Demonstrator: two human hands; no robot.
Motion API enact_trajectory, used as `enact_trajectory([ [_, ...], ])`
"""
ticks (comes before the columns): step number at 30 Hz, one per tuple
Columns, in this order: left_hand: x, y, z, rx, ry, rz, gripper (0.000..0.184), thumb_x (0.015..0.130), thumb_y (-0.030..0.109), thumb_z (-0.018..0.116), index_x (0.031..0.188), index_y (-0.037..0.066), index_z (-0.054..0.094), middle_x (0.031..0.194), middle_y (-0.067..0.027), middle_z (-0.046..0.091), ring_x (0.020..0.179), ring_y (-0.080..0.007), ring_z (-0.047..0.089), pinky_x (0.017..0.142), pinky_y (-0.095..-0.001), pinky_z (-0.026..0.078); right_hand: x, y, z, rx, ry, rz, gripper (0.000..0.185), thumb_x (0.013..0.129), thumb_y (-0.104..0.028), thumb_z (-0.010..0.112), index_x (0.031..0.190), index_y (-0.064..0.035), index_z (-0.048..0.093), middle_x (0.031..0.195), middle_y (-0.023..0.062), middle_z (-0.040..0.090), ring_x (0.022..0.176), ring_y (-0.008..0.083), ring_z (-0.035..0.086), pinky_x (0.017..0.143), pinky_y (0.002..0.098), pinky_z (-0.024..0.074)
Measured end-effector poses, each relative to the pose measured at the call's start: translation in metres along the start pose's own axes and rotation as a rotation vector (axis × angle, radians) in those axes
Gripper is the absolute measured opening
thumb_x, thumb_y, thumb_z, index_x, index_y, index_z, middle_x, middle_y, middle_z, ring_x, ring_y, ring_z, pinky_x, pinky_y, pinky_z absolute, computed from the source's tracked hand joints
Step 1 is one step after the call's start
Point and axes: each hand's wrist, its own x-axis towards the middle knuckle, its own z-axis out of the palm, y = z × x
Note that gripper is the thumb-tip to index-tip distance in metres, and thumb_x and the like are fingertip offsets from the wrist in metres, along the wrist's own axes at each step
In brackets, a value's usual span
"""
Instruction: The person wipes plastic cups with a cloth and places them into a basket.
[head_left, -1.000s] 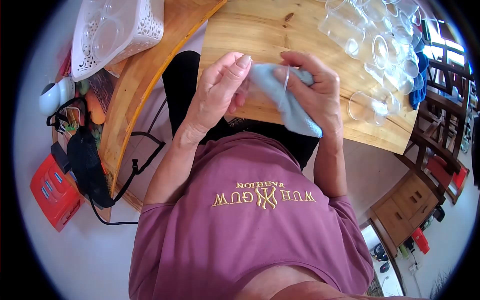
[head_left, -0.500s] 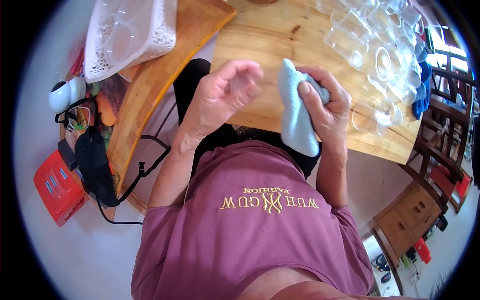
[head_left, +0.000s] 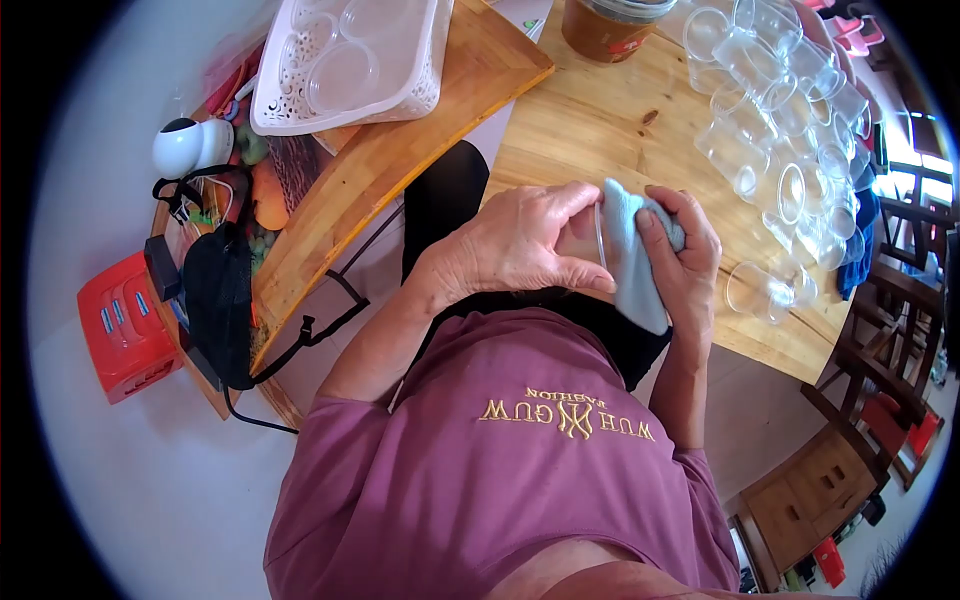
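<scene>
My left hand [head_left: 525,240] is curved round a clear plastic cup [head_left: 600,235], its thumb and fingers either side of the rim. Much of the cup is hidden by the fingers and the cloth. A folded light blue cloth [head_left: 636,270] is gripped in my right hand [head_left: 690,255], pressed against the cup's open end. Both hands are above the near edge of the wooden table [head_left: 570,130]. To their right, several clear plastic cups [head_left: 790,190] lie on their sides or stand in a loose cluster.
A white perforated basket [head_left: 425,85] holding clear cups sits on a wooden surface [head_left: 400,165] at the left. A brown tub [head_left: 605,35] stands at the table's far side. Left of me are a black bag [head_left: 218,300], a white camera-like device [head_left: 195,147] and a red box [head_left: 125,325].
My left hand has moved right, bringing the cup up to the cloth in my right hand. The camera view has shifted, showing more of the basket and the tub.
</scene>
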Motion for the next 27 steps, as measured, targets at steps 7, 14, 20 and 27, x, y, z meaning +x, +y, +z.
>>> enact_trajectory([
  [7, -0.017, -0.003, -0.008, -0.372, 0.116, 0.108, 0.074, 0.076, 0.033, 0.086, 0.133, 0.003, 0.049, 0.116, -0.008, 0.061, 0.107, -0.0174, 0.057, 0.095, -0.0324, 0.048, -0.001, 0.017, -0.003, 0.032, 0.132, 0.146, 0.021, 0.092, -0.013, 0.07, 0.106, 0.0017, 0.065, 0.087, 0.0091, 0.063, 0.081, 0.016, 0.059, 0.075, 0.0294, 0.0488],
  [14, -0.032, 0.022, -0.029, -0.313, 0.188, 0.334, 0.087, 0.073, 0.021, 0.084, 0.141, -0.001, 0.035, 0.132, -0.0156, 0.055, 0.126, -0.0238, 0.052, 0.11, -0.0379, 0.037, -0.002, 0.022, -0.003, 0.037, 0.122, 0.082, 0.02, 0.092, -0.013, 0.069, 0.106, 0.0011, 0.065, 0.087, 0.009, 0.063, 0.08, 0.0162, 0.059, 0.074, 0.0294, 0.0485],
  [20, -0.038, 0.021, -0.045, -0.422, 0.591, 0.507, 0.089, 0.073, 0.025, 0.088, 0.14, -0.001, 0.036, 0.13, -0.0161, 0.055, 0.115, -0.0236, 0.056, 0.103, -0.0384, 0.043, -0.003, 0.021, -0.005, 0.007, 0.109, 0.06, 0.019, 0.09, -0.011, 0.069, 0.105, 0.0012, 0.065, 0.087, 0.0098, 0.062, 0.078, 0.018, 0.059, 0.073, 0.0299, 0.0483],
  [27, -0.06, 0.002, -0.12, -0.23, 1.088, 0.635, 0.072, 0.088, 0.037, 0.075, 0.136, -0.005, 0.04, 0.128, -0.0201, 0.053, 0.113, -0.0246, 0.057, 0.1, -0.0371, 0.046, -0.002, 0.022, -0.005, 0.016, 0.107, 0.017, 0.019, 0.09, -0.01, 0.069, 0.104, 0.0016, 0.065, 0.085, 0.0099, 0.062, 0.077, 0.0185, 0.059, 0.072, 0.03, 0.0482],
])
